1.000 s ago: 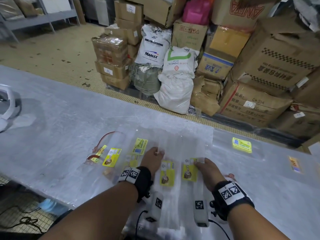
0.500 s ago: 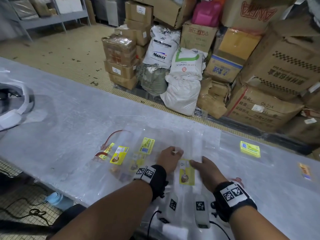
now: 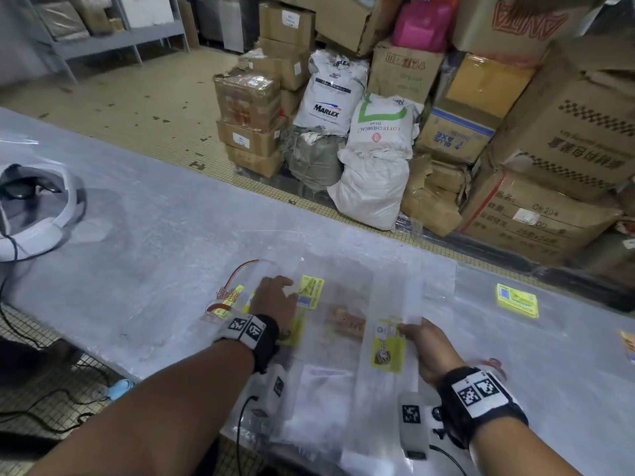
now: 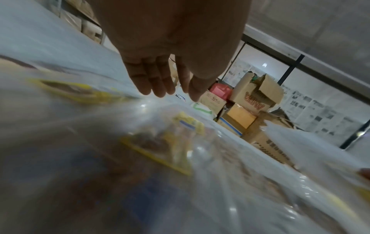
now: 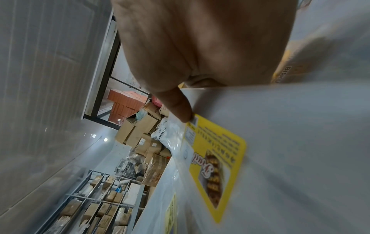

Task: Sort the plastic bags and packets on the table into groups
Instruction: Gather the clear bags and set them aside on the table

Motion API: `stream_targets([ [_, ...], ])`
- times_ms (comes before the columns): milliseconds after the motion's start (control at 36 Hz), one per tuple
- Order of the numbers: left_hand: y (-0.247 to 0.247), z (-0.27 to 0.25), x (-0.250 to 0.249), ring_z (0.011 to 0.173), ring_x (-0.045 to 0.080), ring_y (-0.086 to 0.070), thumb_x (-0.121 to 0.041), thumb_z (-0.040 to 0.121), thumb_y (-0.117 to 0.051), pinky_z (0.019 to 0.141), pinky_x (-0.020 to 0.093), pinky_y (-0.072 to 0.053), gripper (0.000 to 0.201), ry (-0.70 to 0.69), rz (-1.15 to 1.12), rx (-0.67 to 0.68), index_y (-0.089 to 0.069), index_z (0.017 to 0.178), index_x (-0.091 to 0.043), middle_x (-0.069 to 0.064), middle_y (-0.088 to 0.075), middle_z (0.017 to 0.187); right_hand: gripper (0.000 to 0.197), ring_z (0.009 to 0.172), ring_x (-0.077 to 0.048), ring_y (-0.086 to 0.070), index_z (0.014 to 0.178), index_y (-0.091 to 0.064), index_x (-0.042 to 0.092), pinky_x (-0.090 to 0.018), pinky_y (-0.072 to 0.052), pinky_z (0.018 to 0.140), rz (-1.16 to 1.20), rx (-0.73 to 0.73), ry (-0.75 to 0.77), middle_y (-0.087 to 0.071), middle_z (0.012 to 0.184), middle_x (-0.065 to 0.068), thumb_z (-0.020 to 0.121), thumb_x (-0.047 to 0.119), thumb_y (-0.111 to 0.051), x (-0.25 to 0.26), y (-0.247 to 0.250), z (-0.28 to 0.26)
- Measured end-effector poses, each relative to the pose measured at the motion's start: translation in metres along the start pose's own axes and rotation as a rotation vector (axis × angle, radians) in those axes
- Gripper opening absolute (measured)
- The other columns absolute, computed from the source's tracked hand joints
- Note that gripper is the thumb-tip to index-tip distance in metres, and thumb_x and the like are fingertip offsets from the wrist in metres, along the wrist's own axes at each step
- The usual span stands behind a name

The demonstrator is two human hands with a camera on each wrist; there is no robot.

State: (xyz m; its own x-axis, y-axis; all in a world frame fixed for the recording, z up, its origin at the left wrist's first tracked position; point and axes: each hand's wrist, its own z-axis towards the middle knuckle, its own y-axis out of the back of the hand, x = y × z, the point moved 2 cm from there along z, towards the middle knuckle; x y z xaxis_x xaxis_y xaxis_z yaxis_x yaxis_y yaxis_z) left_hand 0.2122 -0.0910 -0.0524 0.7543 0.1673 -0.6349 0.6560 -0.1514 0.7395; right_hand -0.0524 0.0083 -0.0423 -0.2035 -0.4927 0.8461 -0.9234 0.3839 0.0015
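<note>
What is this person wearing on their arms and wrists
Both forearms are bare, no sleeves. The left hand and right hand each have a black wrist strap bearing white panels with square black-and-white coded markers. No gloves.

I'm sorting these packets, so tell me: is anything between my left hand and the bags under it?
Nothing visible. The left hand hangs open just above the overlapping clear bags; the right hand pinches the yellow-label packet.

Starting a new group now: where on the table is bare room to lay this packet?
Bare table lies between the white headset and the red-trimmed bag, and along the far edge. A smaller patch lies beyond the right hand, before the lone yellow-labelled bag. Between the left hand and the right, bags overlap.
</note>
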Motion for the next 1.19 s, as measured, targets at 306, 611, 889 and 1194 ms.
stream_targets([
  [306,0.028,0.031,0.056,0.129,0.037,-0.045,-0.062,0.083,-0.063,0.102,0.046,-0.044,0.083,0.271,0.360,0.087,-0.036,0.146,-0.014,0.016,-0.041,0.143,0.019,0.087,-0.034,-0.069,0.104,-0.064,-0.004,-0.042,-0.055,0.079,-0.033,-0.040,0.003,-0.072,0.098,-0.021,0.089,-0.008,-0.052,-0.001,-0.020,0.010],
  [611,0.030,0.037,0.064,0.124,0.037,-0.051,-0.038,0.079,-0.080,0.101,0.045,-0.048,0.076,0.259,0.109,0.067,-0.043,0.142,-0.014,0.018,-0.051,0.138,0.029,0.092,-0.040,-0.066,0.114,-0.059,-0.013,-0.051,-0.052,0.086,0.010,-0.035,-0.006,-0.066,0.110,-0.031,0.087,-0.007,-0.052,-0.001,-0.037,0.014],
  [889,0.044,0.014,0.021,0.058,0.013,-0.052,-0.004,0.096,-0.053,0.046,0.017,-0.041,0.012,-0.036,-0.449,-0.032,-0.056,0.091,-0.014,0.003,-0.055,0.077,0.035,0.103,-0.049,-0.063,0.121,-0.059,-0.010,-0.061,-0.050,0.091,0.048,0.003,-0.032,-0.065,0.113,-0.033,0.087,-0.006,-0.049,-0.001,-0.051,0.016],
  [1194,0.011,-0.013,-0.026,0.063,0.008,-0.051,-0.015,0.096,-0.058,0.057,0.023,-0.040,0.007,-0.094,-0.596,0.086,-0.061,0.103,-0.017,0.001,-0.061,0.090,0.033,0.102,-0.048,-0.064,0.118,-0.060,-0.009,-0.066,-0.046,0.094,0.039,0.044,-0.032,-0.067,0.110,-0.030,0.088,-0.006,-0.049,0.003,-0.058,0.014],
])
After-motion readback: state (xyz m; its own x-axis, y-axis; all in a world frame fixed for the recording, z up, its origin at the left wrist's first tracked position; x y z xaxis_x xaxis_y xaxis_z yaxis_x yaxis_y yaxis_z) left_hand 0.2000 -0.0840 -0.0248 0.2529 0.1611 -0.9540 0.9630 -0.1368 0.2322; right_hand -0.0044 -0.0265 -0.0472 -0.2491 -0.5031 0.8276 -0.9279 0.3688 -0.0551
